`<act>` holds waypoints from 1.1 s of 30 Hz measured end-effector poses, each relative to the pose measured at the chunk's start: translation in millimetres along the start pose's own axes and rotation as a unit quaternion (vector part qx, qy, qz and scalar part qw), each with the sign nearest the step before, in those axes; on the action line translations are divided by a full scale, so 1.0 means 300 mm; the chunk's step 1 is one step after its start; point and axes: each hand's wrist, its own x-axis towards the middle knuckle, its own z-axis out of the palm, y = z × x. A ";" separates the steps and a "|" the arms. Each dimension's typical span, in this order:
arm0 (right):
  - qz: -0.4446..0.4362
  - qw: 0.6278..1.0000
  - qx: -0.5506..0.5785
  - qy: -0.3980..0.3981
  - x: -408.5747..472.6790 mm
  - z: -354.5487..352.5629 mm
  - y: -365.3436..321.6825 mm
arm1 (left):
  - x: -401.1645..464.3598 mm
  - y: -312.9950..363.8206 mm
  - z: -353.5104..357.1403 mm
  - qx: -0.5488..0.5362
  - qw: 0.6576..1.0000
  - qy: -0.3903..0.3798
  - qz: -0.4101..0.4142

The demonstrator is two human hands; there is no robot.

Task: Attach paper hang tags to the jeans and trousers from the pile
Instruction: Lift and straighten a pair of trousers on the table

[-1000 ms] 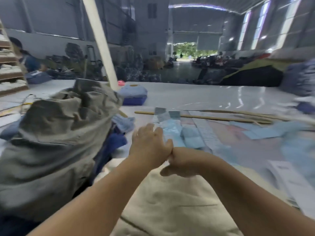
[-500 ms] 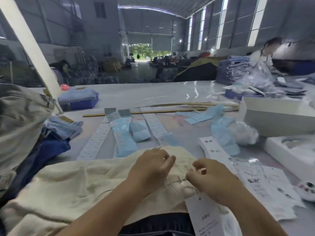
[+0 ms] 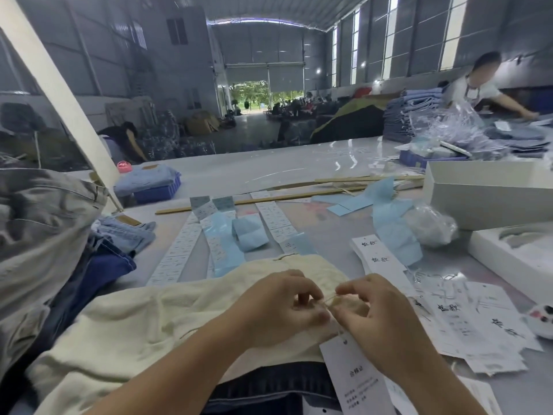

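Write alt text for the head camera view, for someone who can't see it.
Two bare hands, left hand and right hand, pinch a thin string over cream trousers on a worktable, with a white hang tag hanging below the right hand. More white tags lie to the right, and a garment pile sits at left.

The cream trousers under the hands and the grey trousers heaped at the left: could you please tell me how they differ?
The cream trousers lie spread flat in front of the person, while the grey trousers sit bunched on a tall pile. The left hand and right hand pinch a string at the cream pair, with a hang tag beside it; the grey pair is untouched and shows no tag. Both are unfolded garments.
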 end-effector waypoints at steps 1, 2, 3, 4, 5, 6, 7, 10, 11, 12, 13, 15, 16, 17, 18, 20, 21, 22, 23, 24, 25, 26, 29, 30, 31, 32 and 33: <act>-0.022 0.999 0.004 0.031 -0.012 0.010 -0.001 | -0.003 -0.003 0.008 -0.019 0.999 0.028 -0.010; -0.041 0.997 0.010 0.059 -0.025 0.019 -0.004 | -0.006 -0.005 0.016 -0.042 0.997 0.055 -0.023; -0.055 0.996 0.014 0.075 -0.037 0.026 -0.008 | -0.009 -0.006 0.022 -0.070 0.994 0.076 -0.038; -0.067 0.994 0.016 0.081 -0.046 0.033 -0.011 | -0.013 -0.004 0.025 -0.097 0.990 0.087 -0.049; -0.081 0.993 0.015 0.080 -0.051 0.040 -0.010 | -0.015 -0.002 0.024 -0.110 0.989 0.082 -0.050; -0.095 0.993 0.009 0.074 -0.052 0.047 -0.008 | -0.016 0.000 0.021 -0.110 0.991 0.064 -0.042; -0.100 0.993 0.005 0.063 -0.051 0.053 -0.004 | -0.015 0.003 0.017 -0.102 0.993 0.042 -0.032; -0.086 0.996 0.022 0.024 -0.042 0.060 0.012 | -0.001 0.018 0.001 -0.061 0.998 -0.003 -0.025; -0.081 0.996 0.032 0.016 -0.040 0.061 0.016 | 0.007 0.023 -0.003 -0.039 0.999 -0.012 -0.026; -0.076 0.996 0.039 0.010 -0.038 0.062 0.018 | 0.016 0.029 -0.006 -0.018 0.999 -0.021 -0.027; -0.074 0.996 0.043 0.008 -0.036 0.062 0.019 | 0.025 0.035 -0.010 -0.005 0.999 -0.029 -0.029; -0.069 0.997 0.040 0.014 -0.032 0.062 0.020 | 0.039 0.041 -0.019 0.008 0.998 -0.040 -0.037; -0.066 0.997 0.036 0.017 -0.032 0.061 0.018 | 0.043 0.039 -0.022 0.008 0.998 -0.044 -0.043; -0.064 0.997 0.032 0.016 -0.033 0.061 0.015 | 0.045 0.035 -0.023 0.004 0.998 -0.045 -0.051; -0.063 0.998 0.029 0.011 -0.035 0.060 0.013 | 0.045 0.030 -0.022 -0.001 0.997 -0.045 -0.059; -0.058 0.998 0.024 -0.005 -0.038 0.059 0.008 | 0.042 0.020 -0.018 -0.013 0.997 -0.044 -0.069; -0.057 0.998 0.022 -0.011 -0.038 0.059 0.006 | 0.041 0.017 -0.018 -0.021 0.996 -0.047 -0.072; -0.055 0.998 0.023 -0.013 -0.036 0.060 0.006 | 0.039 0.015 -0.020 -0.036 0.995 -0.049 -0.076; -0.052 0.998 0.029 -0.007 -0.035 0.062 0.005 | 0.037 0.012 -0.024 -0.062 0.993 -0.052 -0.084; -0.049 0.998 0.039 0.010 -0.035 0.064 0.005 | 0.035 0.009 -0.030 -0.098 0.989 -0.059 -0.092; -0.047 0.997 0.053 0.036 -0.035 0.065 0.003 | 0.032 0.003 -0.036 -0.140 0.983 -0.070 -0.096; -0.046 0.994 0.070 0.066 -0.036 0.066 0.002 | 0.027 -0.002 -0.041 -0.177 0.976 -0.081 -0.095; -0.054 0.983 0.120 0.127 -0.032 0.065 -0.006 | 0.018 -0.005 -0.044 -0.208 0.971 -0.087 -0.084; -0.060 0.981 0.131 0.133 -0.027 0.066 -0.011 | 0.020 -0.004 -0.042 -0.203 0.972 -0.079 -0.083; -0.065 0.979 0.138 0.137 -0.020 0.067 -0.016 | 0.023 -0.002 -0.041 -0.201 0.973 -0.072 -0.084; -0.066 0.978 0.143 0.140 -0.014 0.068 -0.021 | 0.026 -0.001 -0.040 -0.205 0.972 -0.067 -0.087; -0.063 0.976 0.150 0.143 -0.009 0.071 -0.025 | 0.026 -0.002 -0.038 -0.216 0.970 -0.062 -0.089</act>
